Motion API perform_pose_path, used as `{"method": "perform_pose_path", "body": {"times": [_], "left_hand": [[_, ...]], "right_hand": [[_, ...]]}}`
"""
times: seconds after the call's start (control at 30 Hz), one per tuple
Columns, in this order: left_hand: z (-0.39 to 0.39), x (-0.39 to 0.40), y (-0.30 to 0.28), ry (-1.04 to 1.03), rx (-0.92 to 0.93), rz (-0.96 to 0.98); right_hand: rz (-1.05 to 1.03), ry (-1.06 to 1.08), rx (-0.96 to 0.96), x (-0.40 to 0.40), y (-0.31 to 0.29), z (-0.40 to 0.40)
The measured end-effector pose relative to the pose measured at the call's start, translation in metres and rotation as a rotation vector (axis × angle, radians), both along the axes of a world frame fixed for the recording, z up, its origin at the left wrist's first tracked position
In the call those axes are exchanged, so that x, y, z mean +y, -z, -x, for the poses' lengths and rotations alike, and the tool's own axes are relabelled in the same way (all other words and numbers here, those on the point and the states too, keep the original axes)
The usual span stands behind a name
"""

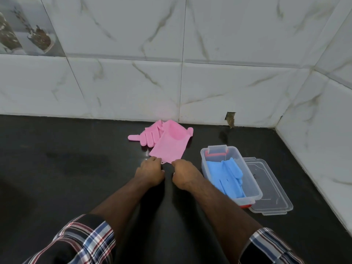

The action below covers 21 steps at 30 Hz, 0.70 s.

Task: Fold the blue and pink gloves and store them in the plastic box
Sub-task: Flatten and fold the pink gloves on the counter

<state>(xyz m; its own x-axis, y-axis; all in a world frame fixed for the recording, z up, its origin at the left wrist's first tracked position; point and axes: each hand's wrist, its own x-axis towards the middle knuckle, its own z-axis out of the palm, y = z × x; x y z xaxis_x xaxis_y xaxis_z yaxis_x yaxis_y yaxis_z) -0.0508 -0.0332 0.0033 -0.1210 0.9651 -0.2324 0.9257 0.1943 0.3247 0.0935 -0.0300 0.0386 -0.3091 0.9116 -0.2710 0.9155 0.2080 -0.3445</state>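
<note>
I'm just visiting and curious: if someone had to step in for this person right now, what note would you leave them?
Left hand and right hand: each pinching the near cuff edge of the top pink glove.
Second pink glove lies partly under it, by the wall.
Blue gloves already in the plastic box; lid off, to its right.
Left: fold the pink gloves and box them.
</note>
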Motion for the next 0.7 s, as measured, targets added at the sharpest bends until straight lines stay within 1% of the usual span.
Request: {"method": "perform_pose_path", "body": {"times": [0.27, 0.43, 0.6, 0.7], "left_hand": [[0.023, 0.022, -0.002, -0.029, -0.066, 0.019], [0.019, 0.031, 0.004, -0.004, -0.060, -0.013], [0.012, 0.036, 0.000, 0.013, -0.025, 0.021], [0.009, 0.038, 0.000, 0.028, -0.038, 0.039]], "right_hand": [[0.022, -0.075, -0.067, 0.015, 0.012, 0.011], [0.030, -0.064, -0.081, 0.022, 0.014, 0.012], [0.028, -0.066, -0.105, 0.022, 0.019, 0.008], [0.013, -0.059, -0.122, 0.022, 0.023, 0.003]]}}
